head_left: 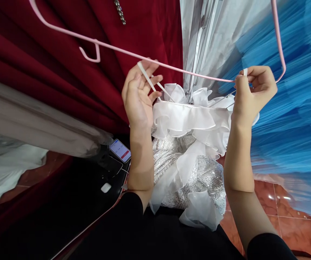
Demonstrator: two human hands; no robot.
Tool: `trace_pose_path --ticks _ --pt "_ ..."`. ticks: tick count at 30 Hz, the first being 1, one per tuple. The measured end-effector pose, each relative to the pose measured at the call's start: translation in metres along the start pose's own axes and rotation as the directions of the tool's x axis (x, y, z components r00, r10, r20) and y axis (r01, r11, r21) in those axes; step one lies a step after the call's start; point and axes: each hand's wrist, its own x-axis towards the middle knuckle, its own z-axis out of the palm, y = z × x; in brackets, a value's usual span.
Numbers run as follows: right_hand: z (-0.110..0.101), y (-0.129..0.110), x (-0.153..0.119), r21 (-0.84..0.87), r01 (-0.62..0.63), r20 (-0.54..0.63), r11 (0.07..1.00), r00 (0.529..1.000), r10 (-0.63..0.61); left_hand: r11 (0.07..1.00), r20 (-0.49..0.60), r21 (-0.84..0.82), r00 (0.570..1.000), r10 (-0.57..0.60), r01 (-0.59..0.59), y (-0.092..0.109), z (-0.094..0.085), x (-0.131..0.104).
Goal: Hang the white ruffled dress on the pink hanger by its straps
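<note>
A white ruffled dress (pixel 184 117) with a silver sequined body hangs down in front of me from thin white ribbon straps. Above its top edge runs the bar of a pink clothes hanger (pixel 171 67). My left hand (pixel 141 95) has one ribbon strap (pixel 146 76) looped over its fingers, which are partly curled and reach the bar. At the bar's right end, my right hand (pixel 253 94) is closed in a pinch on the other ribbon strap (pixel 245 72). The bar meets that hand too; its fingers hide whether they grip it.
Dark red fabric (pixel 155 29) hangs at the left, blue tulle (pixel 290 108) at the right, and pale fabric (pixel 226 36) between them. On a black surface at lower left lie a lit phone (pixel 120 150) and a small white case (pixel 106 187). Reddish floor tiles (pixel 290 216) show below.
</note>
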Motion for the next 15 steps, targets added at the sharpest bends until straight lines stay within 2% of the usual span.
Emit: trace_pose_path --ticks 3,6,8,10,13,15 --pt "0.005 0.005 0.006 -0.001 -0.001 -0.032 1.000 0.999 0.001 0.993 -0.174 0.080 0.980 0.097 -0.084 -0.006 -0.025 0.004" --pt "0.010 0.005 0.010 -0.026 0.057 -0.060 0.998 0.996 -0.059 0.972 -0.327 0.121 0.917 0.230 -0.201 -0.007 -0.045 0.010" --pt "0.011 0.004 0.011 -0.026 0.105 -0.077 0.994 0.991 -0.107 0.947 -0.368 0.140 0.873 0.320 -0.288 -0.002 -0.050 0.014" --pt "0.011 0.003 0.011 -0.016 0.128 -0.074 0.992 0.989 -0.128 0.930 -0.347 0.132 0.862 0.368 -0.344 0.005 -0.049 0.017" --pt "0.009 0.001 0.009 -0.004 0.131 -0.062 0.991 0.989 -0.131 0.919 -0.228 0.082 0.890 0.394 -0.386 0.014 -0.042 0.022" --pt "0.007 0.001 0.009 -0.019 0.126 -0.062 0.992 0.990 -0.127 0.902 -0.166 0.044 0.887 0.431 -0.430 0.017 -0.036 0.023"
